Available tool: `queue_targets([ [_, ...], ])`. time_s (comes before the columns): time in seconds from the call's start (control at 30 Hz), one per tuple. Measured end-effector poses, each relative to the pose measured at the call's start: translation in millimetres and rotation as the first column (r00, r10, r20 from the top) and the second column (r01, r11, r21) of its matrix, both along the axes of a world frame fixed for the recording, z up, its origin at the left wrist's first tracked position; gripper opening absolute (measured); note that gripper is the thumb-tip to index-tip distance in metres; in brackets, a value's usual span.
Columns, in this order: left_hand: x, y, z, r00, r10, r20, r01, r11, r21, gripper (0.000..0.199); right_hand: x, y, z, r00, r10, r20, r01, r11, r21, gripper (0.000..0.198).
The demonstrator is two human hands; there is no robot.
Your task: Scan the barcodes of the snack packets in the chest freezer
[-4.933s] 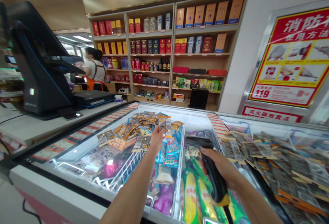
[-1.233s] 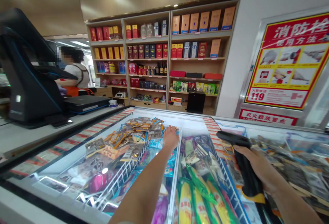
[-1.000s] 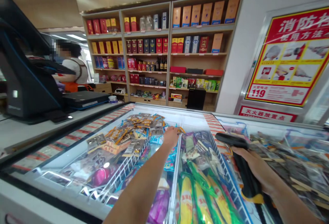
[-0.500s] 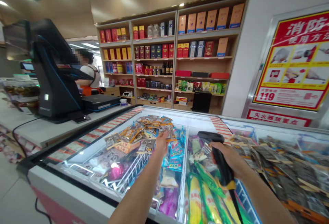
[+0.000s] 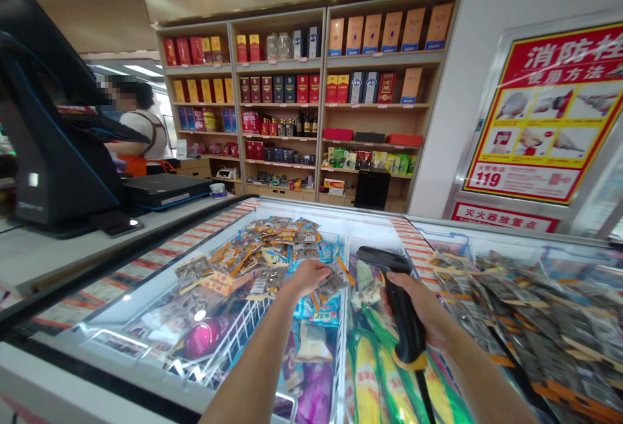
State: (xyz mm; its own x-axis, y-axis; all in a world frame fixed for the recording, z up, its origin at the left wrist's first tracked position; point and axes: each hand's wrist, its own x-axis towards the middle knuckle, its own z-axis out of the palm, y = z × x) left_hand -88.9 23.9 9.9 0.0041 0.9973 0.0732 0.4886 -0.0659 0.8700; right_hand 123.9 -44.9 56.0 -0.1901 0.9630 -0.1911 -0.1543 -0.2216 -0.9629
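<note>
A small grey and orange snack packet (image 5: 335,279) is pinched in my left hand (image 5: 307,277), above the blue packets (image 5: 318,312) in the freezer. My right hand (image 5: 418,307) is wrapped round the black handle of a barcode scanner (image 5: 407,320), its head pointing left and its cable hanging down. The packet is just left of the scanner and apart from it. On the freezer's glass top lies a heap of similar snack packets (image 5: 272,236), left of my left hand. Beneath the scanner are yellow corn packs (image 5: 367,369) with green wrapping.
More dark packets (image 5: 549,326) are piled at the right. A checkout screen (image 5: 53,119) and a black flat box (image 5: 165,189) stand on the counter at the left. Behind it is a person (image 5: 143,128) in an orange apron. Shelves of boxes (image 5: 280,89) line the back wall.
My left hand has drawn a packet away from the heap and moved it right, towards the scanner. The scanner stays in my right hand. The view has shifted a little to the right.
</note>
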Motion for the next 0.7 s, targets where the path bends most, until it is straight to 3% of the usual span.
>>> queue_targets([
  [0.07,1,-5,4.7,0.957,0.02,-0.29,0.017,0.992,0.124,0.018,5,1,-2,1.0,-0.006,0.03,0.006,1.0,0.007,0.025],
  [0.13,5,-12,11.9,0.897,0.19,-0.399,-0.061,0.947,0.316,0.029,8,2,-3,0.997,-0.011,0.073,0.011,1.0,0.005,0.027],
  [0.2,14,-21,18.0,0.839,0.304,-0.452,-0.138,0.921,0.364,0.032,12,4,-4,0.994,-0.022,0.107,0.023,1.0,-0.009,0.027],
  [0.33,37,-31,14.6,0.76,0.166,-0.628,-0.076,0.983,0.168,0.024,17,7,-4,0.991,-0.053,0.12,0.059,0.997,-0.047,0.024],
  [0.5,37,-21,-0.9,0.762,0.0,-0.647,0.224,0.938,0.264,0.027,19,10,-6,0.993,-0.057,0.108,0.062,0.997,-0.045,0.025],
  [0.6,33,-16,-5.9,0.818,0.051,-0.573,0.176,0.926,0.334,0.032,19,9,-5,0.993,-0.056,0.106,0.061,0.997,-0.047,0.025],
  [0.7,38,-18,-11.8,0.819,0.051,-0.571,0.167,0.931,0.324,0.038,17,7,-1,0.991,-0.065,0.114,0.073,0.995,-0.062,0.023],
])
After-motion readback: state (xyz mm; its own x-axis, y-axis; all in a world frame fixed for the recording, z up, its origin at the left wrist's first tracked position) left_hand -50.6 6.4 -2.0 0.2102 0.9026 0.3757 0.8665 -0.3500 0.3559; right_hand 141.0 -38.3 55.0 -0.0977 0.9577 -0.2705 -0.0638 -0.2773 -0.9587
